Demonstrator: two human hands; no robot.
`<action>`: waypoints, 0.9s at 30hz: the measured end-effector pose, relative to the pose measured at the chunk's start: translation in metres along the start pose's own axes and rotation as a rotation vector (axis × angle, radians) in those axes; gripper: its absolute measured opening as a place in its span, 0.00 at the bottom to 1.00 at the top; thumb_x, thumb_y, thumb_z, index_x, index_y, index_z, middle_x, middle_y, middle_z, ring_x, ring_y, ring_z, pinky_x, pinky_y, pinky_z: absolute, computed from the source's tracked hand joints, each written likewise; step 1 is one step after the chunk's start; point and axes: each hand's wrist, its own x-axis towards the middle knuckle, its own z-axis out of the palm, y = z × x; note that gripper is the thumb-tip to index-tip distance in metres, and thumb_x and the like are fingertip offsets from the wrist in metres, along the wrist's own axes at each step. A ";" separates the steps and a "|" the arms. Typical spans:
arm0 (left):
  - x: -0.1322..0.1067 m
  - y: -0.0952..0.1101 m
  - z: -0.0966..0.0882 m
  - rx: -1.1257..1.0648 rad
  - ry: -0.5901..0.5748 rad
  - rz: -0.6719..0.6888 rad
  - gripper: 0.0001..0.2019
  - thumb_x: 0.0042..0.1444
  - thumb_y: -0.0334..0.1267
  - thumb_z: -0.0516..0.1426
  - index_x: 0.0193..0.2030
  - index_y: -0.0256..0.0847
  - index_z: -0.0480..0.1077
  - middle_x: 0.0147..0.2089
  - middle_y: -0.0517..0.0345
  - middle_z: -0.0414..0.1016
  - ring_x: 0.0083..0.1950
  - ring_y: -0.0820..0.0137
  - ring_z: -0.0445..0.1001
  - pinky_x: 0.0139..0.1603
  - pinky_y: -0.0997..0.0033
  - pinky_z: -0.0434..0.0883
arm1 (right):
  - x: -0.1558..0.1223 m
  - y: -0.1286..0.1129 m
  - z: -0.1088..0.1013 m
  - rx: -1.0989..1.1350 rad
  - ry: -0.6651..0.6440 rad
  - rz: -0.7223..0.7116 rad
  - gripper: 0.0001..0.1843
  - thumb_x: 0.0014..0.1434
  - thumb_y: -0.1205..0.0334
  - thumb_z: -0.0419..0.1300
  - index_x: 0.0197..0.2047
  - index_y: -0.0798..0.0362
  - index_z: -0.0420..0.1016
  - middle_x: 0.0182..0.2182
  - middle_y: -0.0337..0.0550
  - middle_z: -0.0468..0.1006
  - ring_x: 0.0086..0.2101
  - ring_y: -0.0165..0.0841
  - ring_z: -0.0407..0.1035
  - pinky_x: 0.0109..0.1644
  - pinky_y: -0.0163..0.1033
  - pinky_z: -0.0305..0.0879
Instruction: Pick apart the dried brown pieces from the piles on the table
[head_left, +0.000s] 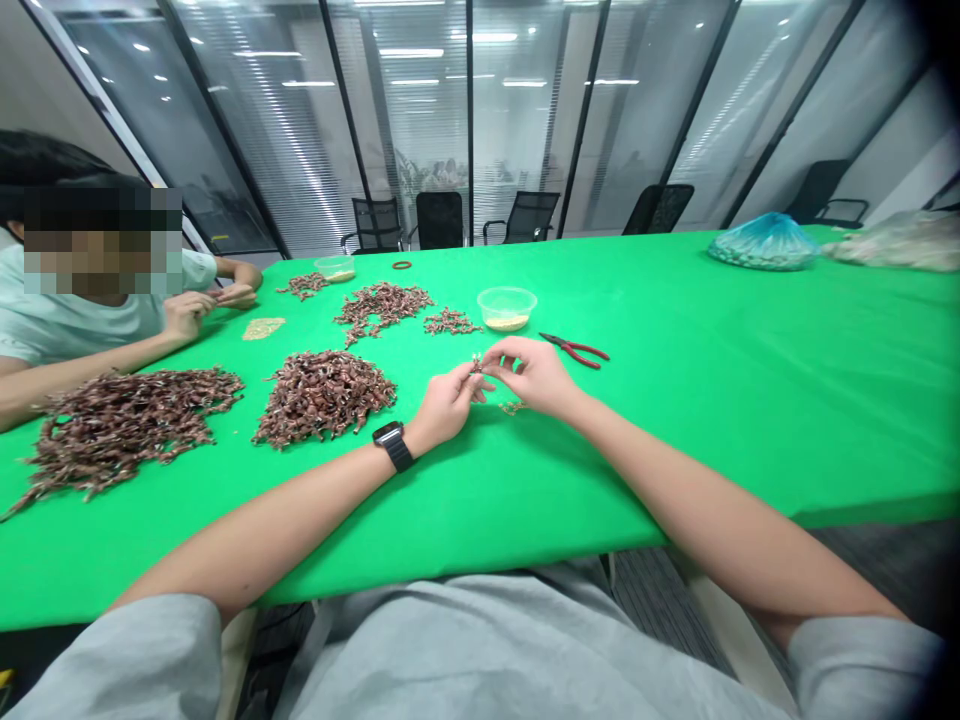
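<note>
My left hand and my right hand meet above the green-covered table, their fingertips pinching a small copper-coloured piece. Its exact shape is too small to tell. Just below my hands lies a little scatter of similar pieces. Red-handled pliers rest to the right of my right hand, not touching it. A clear plastic bowl holding pale granules stands beyond my hands. Large heaps of copper-brown pieces lie to the left of my left hand. A black smartwatch circles my left wrist.
A seated co-worker at the left handles something small beside a big heap. Further heaps, a second bowl and a pale patch of granules lie beyond. Bulging blue and white bags sit far right. Black chairs stand behind.
</note>
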 end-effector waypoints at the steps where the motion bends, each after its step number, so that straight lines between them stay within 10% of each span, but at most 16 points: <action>1: 0.000 0.000 0.000 -0.009 -0.006 0.001 0.16 0.70 0.46 0.49 0.51 0.36 0.71 0.39 0.52 0.82 0.35 0.70 0.78 0.41 0.71 0.73 | 0.000 0.000 0.000 -0.013 -0.014 -0.020 0.09 0.62 0.55 0.62 0.39 0.50 0.81 0.37 0.45 0.81 0.35 0.35 0.70 0.40 0.39 0.65; 18: -0.003 0.002 -0.002 0.050 -0.080 0.066 0.15 0.71 0.45 0.48 0.46 0.37 0.71 0.37 0.53 0.82 0.35 0.70 0.79 0.41 0.73 0.72 | -0.007 0.003 0.008 -0.276 0.026 -0.203 0.07 0.63 0.70 0.55 0.37 0.53 0.74 0.35 0.46 0.78 0.37 0.37 0.72 0.43 0.39 0.64; 27: -0.004 -0.001 -0.001 0.116 -0.031 0.087 0.13 0.70 0.42 0.49 0.48 0.37 0.71 0.36 0.54 0.81 0.35 0.71 0.79 0.39 0.74 0.72 | -0.010 -0.002 0.021 -0.242 0.119 -0.038 0.06 0.61 0.69 0.56 0.34 0.54 0.74 0.32 0.45 0.79 0.34 0.36 0.71 0.40 0.39 0.63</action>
